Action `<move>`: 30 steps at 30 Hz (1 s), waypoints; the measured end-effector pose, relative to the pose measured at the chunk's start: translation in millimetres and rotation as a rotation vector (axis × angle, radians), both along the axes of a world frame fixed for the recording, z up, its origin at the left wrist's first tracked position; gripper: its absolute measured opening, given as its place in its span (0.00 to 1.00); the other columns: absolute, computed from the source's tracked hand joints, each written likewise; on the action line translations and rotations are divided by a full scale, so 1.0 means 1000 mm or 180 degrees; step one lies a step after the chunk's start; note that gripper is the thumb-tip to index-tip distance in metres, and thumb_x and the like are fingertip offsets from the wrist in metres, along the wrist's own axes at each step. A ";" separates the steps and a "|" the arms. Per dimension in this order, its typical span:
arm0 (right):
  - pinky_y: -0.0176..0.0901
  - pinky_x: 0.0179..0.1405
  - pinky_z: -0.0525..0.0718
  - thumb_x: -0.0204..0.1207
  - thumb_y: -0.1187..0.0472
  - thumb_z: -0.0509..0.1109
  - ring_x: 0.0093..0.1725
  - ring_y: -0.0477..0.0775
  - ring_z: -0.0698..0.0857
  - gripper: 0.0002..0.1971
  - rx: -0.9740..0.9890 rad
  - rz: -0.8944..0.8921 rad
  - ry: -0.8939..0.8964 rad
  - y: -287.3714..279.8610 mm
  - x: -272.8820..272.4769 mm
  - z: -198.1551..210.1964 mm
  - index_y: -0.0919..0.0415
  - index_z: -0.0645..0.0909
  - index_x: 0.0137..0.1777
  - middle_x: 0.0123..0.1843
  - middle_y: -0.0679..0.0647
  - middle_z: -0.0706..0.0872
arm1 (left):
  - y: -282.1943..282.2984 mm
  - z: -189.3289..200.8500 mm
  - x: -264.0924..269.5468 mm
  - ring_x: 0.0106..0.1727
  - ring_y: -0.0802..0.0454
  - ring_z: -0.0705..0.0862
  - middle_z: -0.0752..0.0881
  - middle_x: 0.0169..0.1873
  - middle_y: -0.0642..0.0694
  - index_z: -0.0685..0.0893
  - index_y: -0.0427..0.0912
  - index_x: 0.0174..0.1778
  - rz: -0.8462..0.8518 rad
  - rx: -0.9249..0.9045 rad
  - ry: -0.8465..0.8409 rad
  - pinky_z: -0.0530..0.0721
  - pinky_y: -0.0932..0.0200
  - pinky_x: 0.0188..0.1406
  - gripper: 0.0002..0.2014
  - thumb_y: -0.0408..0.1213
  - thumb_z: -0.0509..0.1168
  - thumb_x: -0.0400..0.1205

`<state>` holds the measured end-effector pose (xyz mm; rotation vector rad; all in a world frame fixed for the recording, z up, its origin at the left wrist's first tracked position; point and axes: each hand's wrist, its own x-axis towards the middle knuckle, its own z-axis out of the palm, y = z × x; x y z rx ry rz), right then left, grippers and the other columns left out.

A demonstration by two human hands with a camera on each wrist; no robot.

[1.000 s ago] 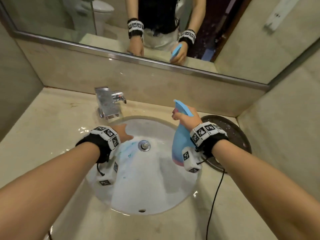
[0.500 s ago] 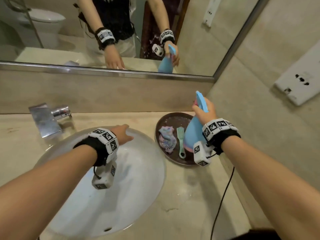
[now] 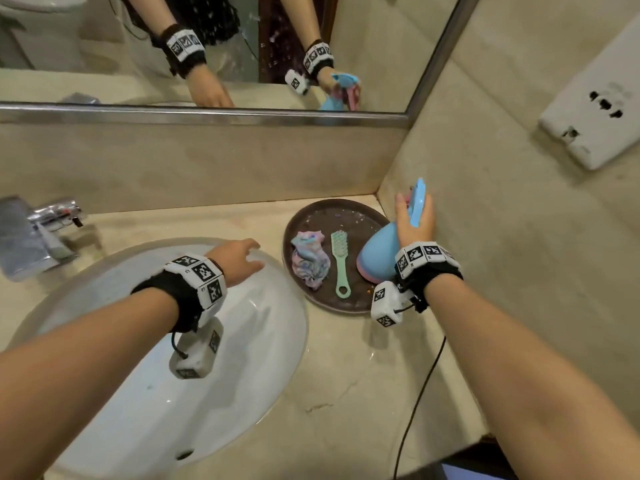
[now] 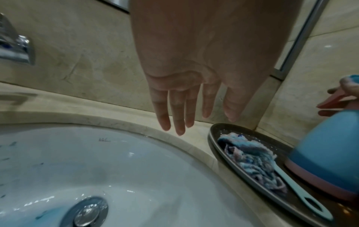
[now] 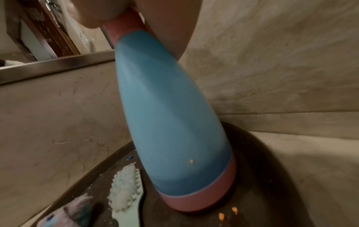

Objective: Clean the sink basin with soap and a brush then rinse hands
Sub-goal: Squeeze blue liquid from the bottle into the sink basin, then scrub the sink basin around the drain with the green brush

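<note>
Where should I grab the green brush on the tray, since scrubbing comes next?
Grip the brush by its slim handle near the hanging loop, coming from above at the tray's near edge. The bristle head points to the wall, with the cloth and spray bottle close on either side.

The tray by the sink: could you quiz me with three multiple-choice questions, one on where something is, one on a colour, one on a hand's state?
1. Where does the brush lie?
A. In the basin
B. On the tray, between cloth and bottle
C. Under the tap

2. What colour is the bottle's body?
A. Blue
B. Yellow
C. White

3. What is the left hand doing?
A. Gripping the brush
B. Turning the tap
C. Open, holding nothing, over the basin rim

Answers: 1 B, the head view shows it on the tray; 2 A, blue with a pink base; 3 C, its fingers are straight and empty.
</note>
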<state>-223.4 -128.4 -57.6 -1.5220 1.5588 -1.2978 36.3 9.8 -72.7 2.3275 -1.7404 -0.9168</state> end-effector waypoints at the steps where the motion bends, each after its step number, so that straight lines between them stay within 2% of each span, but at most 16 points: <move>1: 0.26 0.47 0.75 0.79 0.59 0.68 0.48 0.47 0.76 0.19 -0.0004 0.0026 -0.0005 0.001 0.000 -0.001 0.69 0.73 0.65 0.50 0.56 0.77 | -0.001 -0.001 -0.001 0.66 0.43 0.79 0.77 0.69 0.41 0.69 0.43 0.75 0.0009 0.0005 0.0008 0.74 0.54 0.64 0.24 0.46 0.61 0.83; 2: 0.31 0.51 0.76 0.79 0.60 0.69 0.48 0.47 0.75 0.19 0.0015 0.0072 0.0014 0.003 -0.001 -0.002 0.69 0.72 0.65 0.49 0.54 0.77 | -0.001 -0.002 -0.002 0.66 0.43 0.79 0.77 0.69 0.41 0.69 0.43 0.75 0.0008 0.0016 0.0008 0.75 0.54 0.64 0.24 0.46 0.61 0.83; 3: 0.31 0.51 0.76 0.78 0.60 0.70 0.48 0.46 0.76 0.20 0.0052 0.0163 0.0031 0.005 -0.001 -0.002 0.68 0.72 0.66 0.49 0.52 0.76 | -0.002 -0.003 -0.003 0.66 0.43 0.79 0.77 0.69 0.41 0.69 0.43 0.75 0.0004 0.0015 0.0002 0.75 0.54 0.64 0.24 0.46 0.61 0.83; 5: 0.24 0.47 0.74 0.75 0.60 0.73 0.45 0.41 0.77 0.25 0.0188 0.0300 0.0014 0.010 -0.002 -0.004 0.66 0.69 0.69 0.48 0.46 0.75 | -0.003 -0.003 -0.006 0.66 0.43 0.79 0.77 0.69 0.41 0.69 0.43 0.75 -0.0026 0.0010 -0.0005 0.74 0.54 0.64 0.24 0.46 0.61 0.83; 7: 0.24 0.49 0.73 0.71 0.62 0.76 0.45 0.35 0.77 0.30 0.0354 0.0219 -0.0175 0.018 -0.002 -0.009 0.65 0.67 0.70 0.48 0.42 0.75 | -0.004 -0.003 -0.009 0.66 0.43 0.79 0.77 0.70 0.41 0.69 0.42 0.75 -0.0052 0.0001 0.0010 0.74 0.55 0.64 0.24 0.45 0.61 0.83; 8: 0.29 0.54 0.73 0.69 0.63 0.78 0.49 0.36 0.77 0.33 0.0398 0.0127 -0.0248 0.024 -0.002 -0.012 0.66 0.67 0.71 0.52 0.43 0.76 | -0.004 -0.003 -0.010 0.66 0.43 0.79 0.77 0.70 0.41 0.69 0.42 0.75 -0.0063 -0.0004 0.0019 0.74 0.55 0.63 0.24 0.45 0.61 0.83; 9: 0.35 0.60 0.73 0.67 0.61 0.80 0.56 0.42 0.77 0.36 0.0435 -0.0007 -0.0223 0.030 -0.002 -0.017 0.65 0.66 0.72 0.59 0.48 0.76 | -0.003 -0.004 -0.011 0.66 0.43 0.79 0.77 0.69 0.41 0.69 0.43 0.75 -0.0070 -0.0009 0.0033 0.74 0.55 0.63 0.24 0.45 0.61 0.83; 11: 0.45 0.68 0.70 0.63 0.54 0.82 0.67 0.54 0.73 0.41 0.0598 -0.0389 0.0231 0.044 -0.002 -0.027 0.64 0.66 0.72 0.68 0.57 0.72 | -0.002 -0.005 -0.011 0.66 0.43 0.79 0.78 0.69 0.41 0.70 0.42 0.75 -0.0077 -0.0015 0.0054 0.74 0.55 0.63 0.24 0.46 0.61 0.84; 13: 0.48 0.63 0.70 0.61 0.49 0.82 0.67 0.60 0.72 0.39 0.0751 -0.0812 0.0703 0.061 0.002 -0.037 0.66 0.69 0.67 0.67 0.60 0.72 | 0.000 -0.005 -0.010 0.66 0.43 0.79 0.78 0.69 0.41 0.70 0.42 0.75 -0.0083 -0.0015 0.0055 0.74 0.55 0.64 0.24 0.46 0.60 0.84; 15: 0.49 0.55 0.72 0.63 0.48 0.80 0.63 0.61 0.75 0.33 0.0965 -0.1128 0.0713 0.075 0.011 -0.041 0.65 0.70 0.60 0.63 0.60 0.74 | 0.003 -0.007 -0.007 0.67 0.44 0.78 0.78 0.69 0.40 0.70 0.41 0.75 -0.0051 -0.0003 0.0084 0.73 0.55 0.64 0.24 0.46 0.60 0.84; 17: 0.47 0.52 0.74 0.69 0.51 0.77 0.58 0.59 0.78 0.26 0.1292 -0.1054 0.0480 0.079 0.021 -0.043 0.64 0.69 0.57 0.59 0.59 0.76 | 0.008 -0.009 -0.004 0.68 0.44 0.77 0.77 0.69 0.41 0.70 0.42 0.75 0.0006 0.0010 0.0106 0.72 0.56 0.65 0.23 0.46 0.60 0.84; 19: 0.46 0.54 0.76 0.75 0.55 0.72 0.57 0.61 0.81 0.18 0.1694 -0.0638 0.0526 0.079 0.033 -0.044 0.66 0.75 0.58 0.57 0.60 0.82 | 0.013 -0.012 0.001 0.69 0.44 0.76 0.78 0.69 0.41 0.70 0.42 0.75 0.0051 0.0056 0.0104 0.72 0.56 0.65 0.23 0.46 0.60 0.84; 22: 0.48 0.54 0.79 0.79 0.58 0.67 0.58 0.66 0.83 0.11 0.1741 -0.0053 0.1435 0.078 0.049 -0.046 0.64 0.81 0.55 0.56 0.63 0.86 | 0.021 -0.018 0.010 0.69 0.45 0.76 0.78 0.69 0.42 0.70 0.44 0.75 0.0147 0.0203 0.0147 0.73 0.55 0.66 0.24 0.48 0.60 0.84; 26: 0.53 0.55 0.79 0.81 0.64 0.60 0.63 0.66 0.80 0.17 0.1608 0.0677 0.3023 0.073 0.063 -0.055 0.63 0.71 0.68 0.63 0.63 0.79 | 0.034 -0.026 0.025 0.68 0.44 0.77 0.78 0.68 0.42 0.71 0.45 0.74 0.0298 0.0303 0.0181 0.72 0.55 0.64 0.23 0.48 0.60 0.84; 28: 0.54 0.57 0.79 0.81 0.66 0.59 0.65 0.66 0.79 0.20 0.1657 0.0833 0.3395 0.068 0.062 -0.059 0.64 0.67 0.72 0.66 0.64 0.77 | 0.039 -0.028 0.030 0.68 0.44 0.77 0.79 0.67 0.42 0.71 0.44 0.74 0.0342 0.0289 0.0177 0.72 0.56 0.63 0.23 0.47 0.60 0.84; 30: 0.53 0.59 0.78 0.80 0.67 0.59 0.67 0.66 0.78 0.21 0.1683 0.0877 0.3525 0.065 0.064 -0.063 0.65 0.67 0.73 0.67 0.65 0.75 | 0.046 -0.031 0.037 0.68 0.44 0.77 0.79 0.67 0.41 0.72 0.43 0.73 0.0429 0.0303 0.0172 0.72 0.56 0.63 0.22 0.46 0.60 0.84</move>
